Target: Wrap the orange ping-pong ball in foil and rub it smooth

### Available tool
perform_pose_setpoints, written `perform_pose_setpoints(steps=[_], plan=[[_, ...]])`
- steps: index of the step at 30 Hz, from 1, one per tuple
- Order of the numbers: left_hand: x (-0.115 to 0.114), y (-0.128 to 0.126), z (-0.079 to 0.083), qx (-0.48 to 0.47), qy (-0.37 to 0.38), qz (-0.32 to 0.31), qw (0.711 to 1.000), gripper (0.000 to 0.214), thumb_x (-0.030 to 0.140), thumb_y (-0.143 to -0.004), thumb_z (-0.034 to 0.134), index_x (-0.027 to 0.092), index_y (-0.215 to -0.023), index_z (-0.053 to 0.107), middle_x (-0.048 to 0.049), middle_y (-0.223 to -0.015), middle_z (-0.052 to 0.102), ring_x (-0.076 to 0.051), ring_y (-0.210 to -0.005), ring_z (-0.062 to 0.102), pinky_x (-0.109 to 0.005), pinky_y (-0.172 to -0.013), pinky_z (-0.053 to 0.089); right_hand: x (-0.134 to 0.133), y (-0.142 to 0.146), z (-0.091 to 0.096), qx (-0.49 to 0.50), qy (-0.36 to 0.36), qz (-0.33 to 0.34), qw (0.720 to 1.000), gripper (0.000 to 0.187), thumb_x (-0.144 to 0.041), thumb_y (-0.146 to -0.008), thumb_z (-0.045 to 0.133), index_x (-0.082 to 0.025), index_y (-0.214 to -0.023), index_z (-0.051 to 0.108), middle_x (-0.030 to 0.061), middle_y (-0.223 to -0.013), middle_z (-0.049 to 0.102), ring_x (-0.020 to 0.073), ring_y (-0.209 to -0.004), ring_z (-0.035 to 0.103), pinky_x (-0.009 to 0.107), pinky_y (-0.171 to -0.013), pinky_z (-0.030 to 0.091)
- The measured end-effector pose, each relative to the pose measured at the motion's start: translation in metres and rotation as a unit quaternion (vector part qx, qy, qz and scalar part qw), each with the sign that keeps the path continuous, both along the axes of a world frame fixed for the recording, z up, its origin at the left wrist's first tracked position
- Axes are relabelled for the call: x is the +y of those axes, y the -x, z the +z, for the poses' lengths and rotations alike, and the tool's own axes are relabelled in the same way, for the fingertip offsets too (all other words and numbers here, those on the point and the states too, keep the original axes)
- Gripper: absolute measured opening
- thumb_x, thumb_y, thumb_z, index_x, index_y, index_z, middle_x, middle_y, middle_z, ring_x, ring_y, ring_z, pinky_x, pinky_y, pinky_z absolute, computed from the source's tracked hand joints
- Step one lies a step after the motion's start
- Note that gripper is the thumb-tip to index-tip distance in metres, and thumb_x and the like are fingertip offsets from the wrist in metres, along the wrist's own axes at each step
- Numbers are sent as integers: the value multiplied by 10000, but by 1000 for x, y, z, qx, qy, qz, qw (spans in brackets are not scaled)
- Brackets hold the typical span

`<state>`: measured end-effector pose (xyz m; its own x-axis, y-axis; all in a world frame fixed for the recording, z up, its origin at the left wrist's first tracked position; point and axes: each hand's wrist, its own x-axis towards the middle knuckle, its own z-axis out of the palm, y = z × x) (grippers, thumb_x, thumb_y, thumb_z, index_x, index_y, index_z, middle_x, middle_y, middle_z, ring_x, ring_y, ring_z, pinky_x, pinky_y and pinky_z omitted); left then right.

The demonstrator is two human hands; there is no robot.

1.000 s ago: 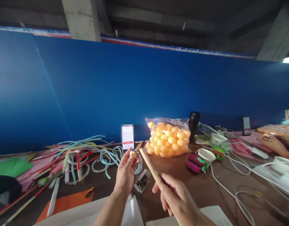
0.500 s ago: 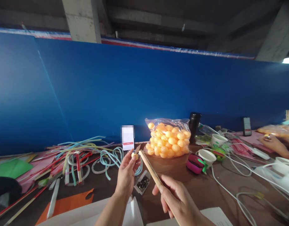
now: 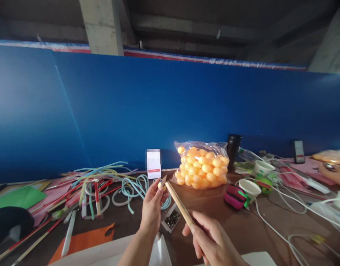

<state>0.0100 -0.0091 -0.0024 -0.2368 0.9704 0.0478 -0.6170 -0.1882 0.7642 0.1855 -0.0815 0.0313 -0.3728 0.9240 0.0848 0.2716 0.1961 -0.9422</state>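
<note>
Gripped in the right hand [image 3: 210, 236], the stick [image 3: 180, 204] slants toward the worktop's [image 3: 211, 207] far edge, tip beside the piece [image 3: 160, 186] the left hand [image 3: 152, 203] pinches.

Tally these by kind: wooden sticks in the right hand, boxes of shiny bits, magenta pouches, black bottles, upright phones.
Wooden stick in right hand: 1
Box of shiny bits: 1
Magenta pouch: 1
Black bottle: 1
Upright phones: 2
Total: 6
</note>
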Motion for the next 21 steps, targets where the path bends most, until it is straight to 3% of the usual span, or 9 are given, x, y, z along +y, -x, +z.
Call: perform_pose_setpoints(steps=[21], plan=[[0,-2,0,59,38,30,997,552,396,-691,778,184,-1184,645,-96,-1087,658,-162,-875,637,-288,-794,499,2,-2,-4,-17,40,-26,999,593,-704,-877,375,-157,-906,603,-58,-468,471,68,-364,365,162,-366,280]])
